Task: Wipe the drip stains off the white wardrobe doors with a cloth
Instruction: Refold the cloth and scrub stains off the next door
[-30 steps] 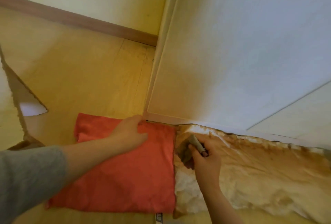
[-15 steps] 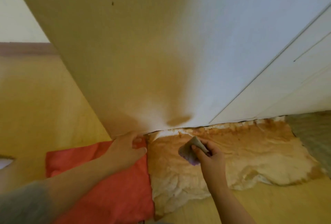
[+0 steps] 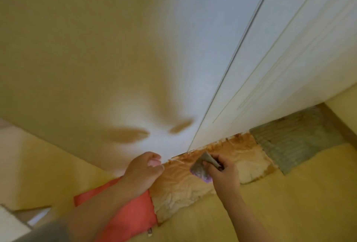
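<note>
The cloth – small, grey, with a purple edge at its lower side – is held just above the floor, at the floor's far edge where the white wardrobe doors come down. It is grasped by the right grip, pinched between thumb and curled fingers, with one corner pointed up toward the bottom edge of the doors, close to the thin dark seam between two panels; whether that corner touches the door cannot be told. Two brownish, blurred patches are seen low on the left panel, and it cannot be told whether they are stains or reflections. The left grip is clenched, its fingers curled in with nothing seen inside, and is set right at the foot of the left panel, near the right grip but apart from it. Under both, a crumpled pale sheet, stained brown along the side nearest the doors, is spread along that edge of the floor. An orange cloth is laid flat against the sheet's left side, partly covered by the left forearm, on which a grey sleeve is worn. A grey ribbed mat is laid at the sheet's right side, toward the far right corner of the floor.
</note>
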`<action>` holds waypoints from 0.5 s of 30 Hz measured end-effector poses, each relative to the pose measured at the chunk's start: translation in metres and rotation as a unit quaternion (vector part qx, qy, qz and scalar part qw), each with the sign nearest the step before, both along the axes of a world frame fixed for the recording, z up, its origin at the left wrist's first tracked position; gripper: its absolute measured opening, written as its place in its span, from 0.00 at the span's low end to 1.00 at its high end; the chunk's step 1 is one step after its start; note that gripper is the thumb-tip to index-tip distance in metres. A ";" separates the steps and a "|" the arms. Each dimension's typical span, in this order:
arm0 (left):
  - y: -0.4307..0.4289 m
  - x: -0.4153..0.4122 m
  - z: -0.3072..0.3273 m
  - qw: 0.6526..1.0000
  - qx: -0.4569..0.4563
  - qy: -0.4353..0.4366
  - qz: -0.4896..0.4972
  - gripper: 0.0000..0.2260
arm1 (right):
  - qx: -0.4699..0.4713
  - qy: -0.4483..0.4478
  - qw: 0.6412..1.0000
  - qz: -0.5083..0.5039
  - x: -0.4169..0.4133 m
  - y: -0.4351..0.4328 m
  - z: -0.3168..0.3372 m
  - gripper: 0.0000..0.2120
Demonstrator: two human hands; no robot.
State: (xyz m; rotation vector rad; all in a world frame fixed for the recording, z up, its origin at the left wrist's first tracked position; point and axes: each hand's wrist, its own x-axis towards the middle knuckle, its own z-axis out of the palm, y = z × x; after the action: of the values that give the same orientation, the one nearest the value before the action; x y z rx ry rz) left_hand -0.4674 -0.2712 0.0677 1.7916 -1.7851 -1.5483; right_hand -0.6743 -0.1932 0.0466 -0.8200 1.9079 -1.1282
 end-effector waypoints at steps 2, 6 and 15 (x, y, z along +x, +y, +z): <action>0.006 -0.008 0.051 1.000 -0.014 -0.001 -0.009 0.08 | 0.002 0.007 1.000 -0.006 -0.010 0.011 0.052 0.11; 0.018 -0.030 0.156 0.999 -0.044 0.001 -0.026 0.09 | -0.006 -0.002 1.000 -0.025 -0.035 0.035 0.158 0.10; 0.050 -0.076 0.386 0.991 -0.121 0.038 -0.034 0.10 | -0.112 0.021 0.993 -0.020 -0.104 0.070 0.400 0.09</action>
State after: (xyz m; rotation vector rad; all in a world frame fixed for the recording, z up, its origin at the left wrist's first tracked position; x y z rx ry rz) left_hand -0.5433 -0.2207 0.4537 1.5555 -1.9226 -1.3353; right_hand -0.7780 -0.1236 0.4467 -0.9364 1.8614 -1.3789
